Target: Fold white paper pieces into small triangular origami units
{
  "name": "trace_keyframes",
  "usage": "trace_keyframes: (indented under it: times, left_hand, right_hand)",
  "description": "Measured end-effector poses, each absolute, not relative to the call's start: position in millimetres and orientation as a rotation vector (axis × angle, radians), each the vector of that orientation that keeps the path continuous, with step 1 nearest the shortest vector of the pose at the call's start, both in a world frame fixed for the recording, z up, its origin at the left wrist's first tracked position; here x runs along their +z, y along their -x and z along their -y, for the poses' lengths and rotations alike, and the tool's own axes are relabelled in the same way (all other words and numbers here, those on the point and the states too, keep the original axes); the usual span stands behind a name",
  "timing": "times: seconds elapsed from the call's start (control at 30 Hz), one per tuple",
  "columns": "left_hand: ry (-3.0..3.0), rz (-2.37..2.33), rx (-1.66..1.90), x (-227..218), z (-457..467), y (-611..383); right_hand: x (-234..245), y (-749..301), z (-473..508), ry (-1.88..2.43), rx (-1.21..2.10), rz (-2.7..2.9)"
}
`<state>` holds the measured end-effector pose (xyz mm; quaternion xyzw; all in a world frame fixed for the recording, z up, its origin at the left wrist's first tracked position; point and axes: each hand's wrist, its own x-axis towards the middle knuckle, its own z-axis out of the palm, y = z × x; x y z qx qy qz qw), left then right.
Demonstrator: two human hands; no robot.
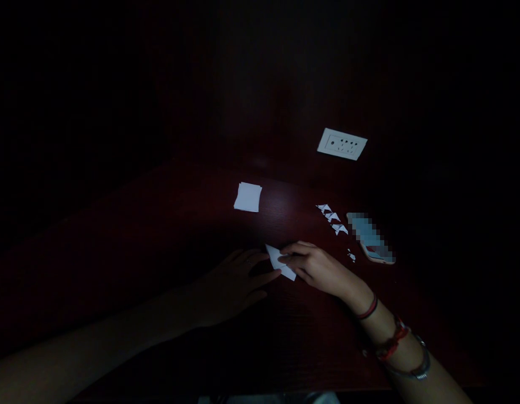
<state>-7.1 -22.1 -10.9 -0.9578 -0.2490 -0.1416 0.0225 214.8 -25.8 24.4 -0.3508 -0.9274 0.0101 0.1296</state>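
A small folded piece of white paper (287, 272) lies on the dark red table between my two hands. From the left, my left hand (243, 278) reaches in with its fingers spread, and two fingertips touch the paper's left edge. My right hand (314, 265) rests over the right part of the paper, its fingers stretched out and pressing on it. These fingers hide part of the sheet. Beyond the hands sits a stack of square white paper sheets (248, 197). Several small folded paper figures (338, 228) stand in a slanting row to the right.
A phone (372, 238) lies right of the folded figures, its screen blurred out. Tiny white paper scraps (351, 256) are scattered beside it. A white socket plate (342, 144) is on the dark wall behind. The surroundings are very dark.
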Motion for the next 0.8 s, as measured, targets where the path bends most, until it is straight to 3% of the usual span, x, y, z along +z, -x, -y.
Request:
trace_keyframes:
  times: [0.2, 0.8]
  left_hand:
    - [2.968, 0.794, -0.527, -10.2, 23.2, 6.9]
    - [3.008, 0.78, -0.308, -8.7, 15.3, 9.8]
  right_hand:
    - [26.2, -213.0, 28.7, 1.046, -0.013, 2.729]
    - [26.6, -208.5, 31.4, 0.987, 0.073, 2.734]
